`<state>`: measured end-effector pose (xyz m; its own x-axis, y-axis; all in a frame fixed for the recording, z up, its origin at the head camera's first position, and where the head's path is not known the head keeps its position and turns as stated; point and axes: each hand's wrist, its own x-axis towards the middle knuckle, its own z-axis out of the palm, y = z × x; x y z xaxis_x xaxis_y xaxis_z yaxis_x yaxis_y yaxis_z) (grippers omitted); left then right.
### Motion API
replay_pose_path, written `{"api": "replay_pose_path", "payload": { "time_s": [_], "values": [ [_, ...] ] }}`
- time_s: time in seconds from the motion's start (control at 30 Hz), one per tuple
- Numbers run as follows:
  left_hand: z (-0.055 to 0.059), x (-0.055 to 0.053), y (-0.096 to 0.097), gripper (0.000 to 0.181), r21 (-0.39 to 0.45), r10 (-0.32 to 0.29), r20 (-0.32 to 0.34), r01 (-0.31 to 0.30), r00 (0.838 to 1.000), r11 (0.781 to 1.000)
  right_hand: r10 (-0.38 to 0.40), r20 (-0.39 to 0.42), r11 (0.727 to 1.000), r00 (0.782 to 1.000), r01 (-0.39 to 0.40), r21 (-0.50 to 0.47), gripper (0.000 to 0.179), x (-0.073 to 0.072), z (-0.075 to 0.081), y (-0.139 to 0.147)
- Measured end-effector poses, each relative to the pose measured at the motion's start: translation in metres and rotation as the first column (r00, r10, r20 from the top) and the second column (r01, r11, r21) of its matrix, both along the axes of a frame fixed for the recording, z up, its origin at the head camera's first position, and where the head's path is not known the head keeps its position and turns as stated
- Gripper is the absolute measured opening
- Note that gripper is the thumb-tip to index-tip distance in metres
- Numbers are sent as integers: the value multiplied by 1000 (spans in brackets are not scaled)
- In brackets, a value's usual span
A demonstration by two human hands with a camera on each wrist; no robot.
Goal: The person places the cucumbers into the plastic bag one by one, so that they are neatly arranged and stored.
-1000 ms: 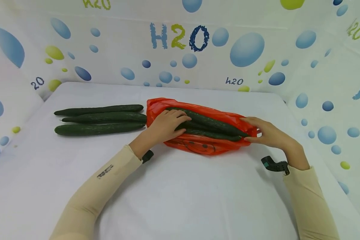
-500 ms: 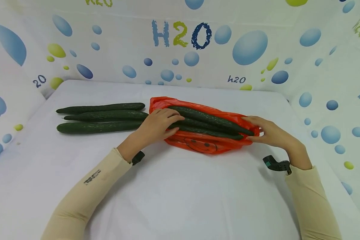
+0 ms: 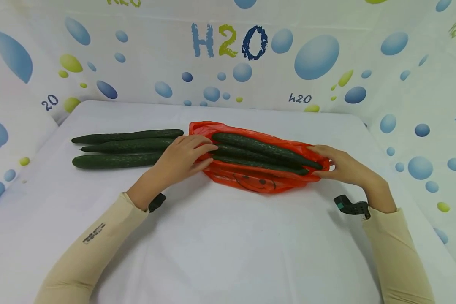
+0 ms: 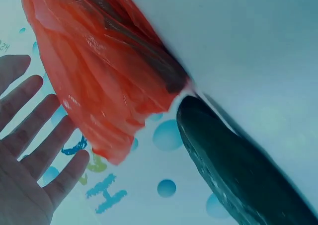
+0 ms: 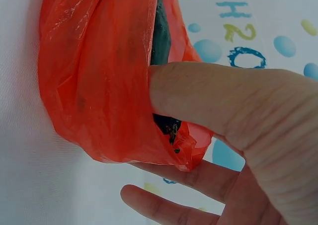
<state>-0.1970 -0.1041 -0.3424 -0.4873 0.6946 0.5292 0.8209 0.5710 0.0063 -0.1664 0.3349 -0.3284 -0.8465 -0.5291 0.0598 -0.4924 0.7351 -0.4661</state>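
Note:
A red plastic bag point(image 3: 228, 175) with a printed smiling face lies on its side, its opening facing up. Inside it are three long green cucumbers point(image 3: 266, 147). My right hand point(image 3: 346, 166) holds the bag's right end, and in the right wrist view the thumb point(image 5: 189, 88) is inside the rim with fingers outside. My left hand point(image 3: 178, 158) is at the bag's left end, over the right ends of the loose cucumbers point(image 3: 114, 161). The left wrist view shows its fingers point(image 4: 47, 148) straight and spread beside the bag; contact is unclear.
Three loose cucumbers lie side by side on the white-covered table point(image 3: 232, 245), left of the bag. A white backdrop point(image 3: 137, 55) with blue and green drops rises behind the table. Each wrist carries a small dark camera point(image 3: 351, 206).
My left hand has drawn back leftward from the cucumbers in the bag to the bag's left end, uncovering more of them. My right hand stays at the bag's right end.

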Motion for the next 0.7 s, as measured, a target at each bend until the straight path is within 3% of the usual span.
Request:
{"api": "replay_pose_path", "payload": {
  "time_s": [0.17, 0.33, 0.53, 0.7],
  "values": [
    [-2, 5, -17, 37, -9, 2, -43, -2, 999, 1000, -13, 19, 1000, 1000, 13, 6, 67, 0, 1, 0],
    [-3, 7, -35, 38, -13, 52, -24, -53, 998, 999, -7, 18, 1000, 1000, 7, 12, 68, -1, 0, 0],
    [-2, 4, -51, 35, -49, 129, 49, -127, 990, 991, 3, 9, 1000, 1000, -3, 4, 68, 0, -1, 0],
    [-2, -3, -67, 34, -101, 184, 178, -168, 967, 981, 1, 10, 1000, 1000, -2, 8, 68, 2, -1, 0]
  ]
}}
